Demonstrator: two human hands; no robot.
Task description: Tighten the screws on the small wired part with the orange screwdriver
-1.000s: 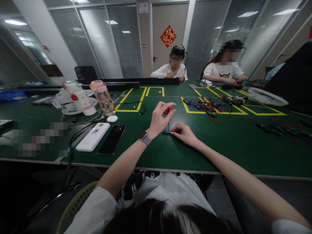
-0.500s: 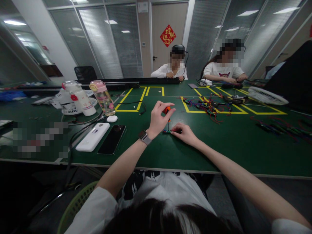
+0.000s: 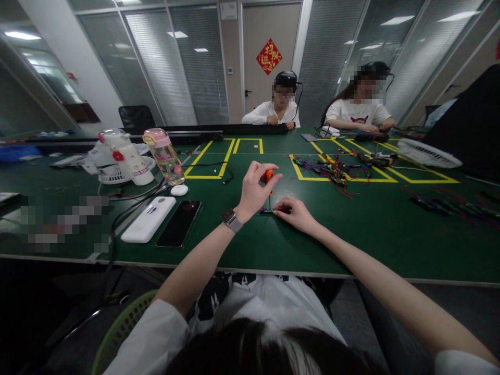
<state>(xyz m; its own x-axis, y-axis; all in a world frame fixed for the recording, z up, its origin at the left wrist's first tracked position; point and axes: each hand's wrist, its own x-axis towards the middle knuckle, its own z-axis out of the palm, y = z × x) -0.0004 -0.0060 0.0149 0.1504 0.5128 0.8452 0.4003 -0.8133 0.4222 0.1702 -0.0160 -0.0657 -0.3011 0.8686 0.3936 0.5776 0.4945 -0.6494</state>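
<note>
My left hand (image 3: pixel 253 188), with a watch at its wrist, curls its thumb and fingers around the orange and black handle of a screwdriver (image 3: pixel 268 176). The screwdriver stands upright, its thin dark shaft running down to a small circuit board (image 3: pixel 267 211) on the green table. Low beside the board, my right hand (image 3: pixel 296 214) is closed, thumb and forefinger pinching the board's right edge. The tip's exact contact point is too small to make out.
Left of my arms lie a black phone (image 3: pixel 179 224), a white power bank (image 3: pixel 149 220) and a white earbud case (image 3: pixel 179 190). Two bottles stand behind them, including a pink-lidded one (image 3: pixel 166 159). Wired boards (image 3: pixel 332 169) lie ahead right. Two people sit opposite.
</note>
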